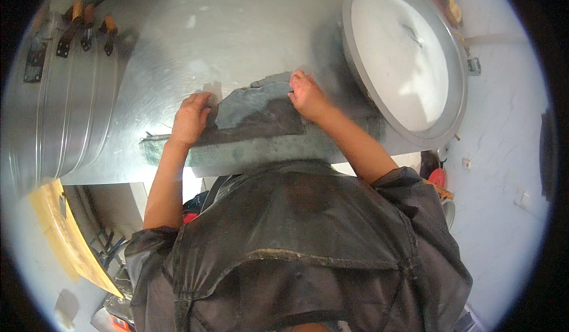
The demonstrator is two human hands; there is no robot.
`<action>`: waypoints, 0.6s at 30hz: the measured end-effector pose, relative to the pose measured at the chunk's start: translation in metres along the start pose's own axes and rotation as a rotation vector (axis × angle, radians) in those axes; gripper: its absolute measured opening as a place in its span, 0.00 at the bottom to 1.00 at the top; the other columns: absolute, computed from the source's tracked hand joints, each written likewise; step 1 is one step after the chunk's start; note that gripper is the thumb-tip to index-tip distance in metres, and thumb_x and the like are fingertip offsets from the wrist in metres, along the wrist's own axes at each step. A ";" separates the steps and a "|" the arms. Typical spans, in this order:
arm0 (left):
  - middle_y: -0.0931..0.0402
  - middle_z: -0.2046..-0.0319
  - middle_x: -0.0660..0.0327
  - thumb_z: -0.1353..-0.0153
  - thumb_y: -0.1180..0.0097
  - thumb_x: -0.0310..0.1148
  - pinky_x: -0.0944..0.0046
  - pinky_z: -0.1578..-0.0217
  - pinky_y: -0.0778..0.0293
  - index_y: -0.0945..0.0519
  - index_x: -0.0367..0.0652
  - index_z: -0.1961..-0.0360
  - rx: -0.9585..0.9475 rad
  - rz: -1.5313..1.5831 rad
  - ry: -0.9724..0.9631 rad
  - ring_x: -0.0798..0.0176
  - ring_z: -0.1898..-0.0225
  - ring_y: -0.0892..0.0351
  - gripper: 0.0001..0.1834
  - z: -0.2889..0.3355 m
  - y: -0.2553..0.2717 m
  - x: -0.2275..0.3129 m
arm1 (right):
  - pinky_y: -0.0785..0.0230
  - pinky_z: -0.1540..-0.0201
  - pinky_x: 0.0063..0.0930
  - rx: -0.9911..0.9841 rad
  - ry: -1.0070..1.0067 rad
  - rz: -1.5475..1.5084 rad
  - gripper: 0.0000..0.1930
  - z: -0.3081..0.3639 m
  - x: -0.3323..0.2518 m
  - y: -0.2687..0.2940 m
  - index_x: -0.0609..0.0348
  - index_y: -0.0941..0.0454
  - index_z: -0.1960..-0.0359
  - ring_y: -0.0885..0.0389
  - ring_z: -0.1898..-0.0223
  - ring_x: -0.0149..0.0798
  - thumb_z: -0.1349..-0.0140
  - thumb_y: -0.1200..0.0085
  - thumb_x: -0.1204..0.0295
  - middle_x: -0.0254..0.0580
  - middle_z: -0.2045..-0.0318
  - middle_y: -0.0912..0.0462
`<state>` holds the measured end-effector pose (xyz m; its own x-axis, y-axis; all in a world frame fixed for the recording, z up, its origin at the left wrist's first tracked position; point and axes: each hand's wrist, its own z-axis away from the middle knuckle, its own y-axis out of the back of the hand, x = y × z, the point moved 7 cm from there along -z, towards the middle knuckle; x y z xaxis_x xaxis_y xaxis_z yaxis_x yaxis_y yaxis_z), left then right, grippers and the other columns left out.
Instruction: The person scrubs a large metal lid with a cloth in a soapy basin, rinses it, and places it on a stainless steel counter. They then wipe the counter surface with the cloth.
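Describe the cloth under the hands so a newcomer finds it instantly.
Start at the metal table, then go to its near edge, left of the big round pan. The grey cloth lies flat there, left hand and right hand pressing it: the only soft, dark thing on the metal.

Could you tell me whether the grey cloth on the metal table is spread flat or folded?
Folded: the grey cloth lies in overlapping layers, pressed by the left hand and right hand.
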<state>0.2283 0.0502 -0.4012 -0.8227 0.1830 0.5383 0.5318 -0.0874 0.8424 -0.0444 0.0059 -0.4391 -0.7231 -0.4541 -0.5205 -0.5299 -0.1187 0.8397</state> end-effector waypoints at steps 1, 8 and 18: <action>0.26 0.59 0.51 0.50 0.43 0.25 0.54 0.56 0.29 0.27 0.42 0.54 -0.070 0.009 0.031 0.46 0.56 0.27 0.19 -0.003 -0.003 0.001 | 0.36 0.58 0.40 -0.034 -0.021 -0.052 0.08 -0.004 0.000 -0.003 0.61 0.32 0.70 0.31 0.62 0.52 0.51 0.46 0.77 0.48 0.67 0.29; 0.25 0.57 0.51 0.54 0.40 0.24 0.53 0.55 0.30 0.26 0.42 0.53 -0.016 0.351 -0.373 0.46 0.57 0.27 0.22 -0.035 -0.001 0.091 | 0.37 0.56 0.27 0.016 -0.106 -0.755 0.07 -0.007 -0.044 0.052 0.60 0.31 0.74 0.29 0.62 0.37 0.50 0.44 0.78 0.41 0.65 0.26; 0.25 0.69 0.56 0.51 0.36 0.34 0.58 0.63 0.31 0.21 0.43 0.62 -0.343 0.096 -0.075 0.56 0.68 0.28 0.15 -0.010 0.043 0.044 | 0.39 0.53 0.22 0.077 -0.352 -1.225 0.05 -0.028 -0.061 0.125 0.57 0.29 0.73 0.31 0.54 0.31 0.46 0.46 0.81 0.40 0.55 0.27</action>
<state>0.2130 0.0443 -0.3407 -0.7484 0.2284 0.6226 0.4967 -0.4291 0.7544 -0.0543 -0.0057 -0.2977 0.1827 0.1742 -0.9676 -0.9463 -0.2359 -0.2212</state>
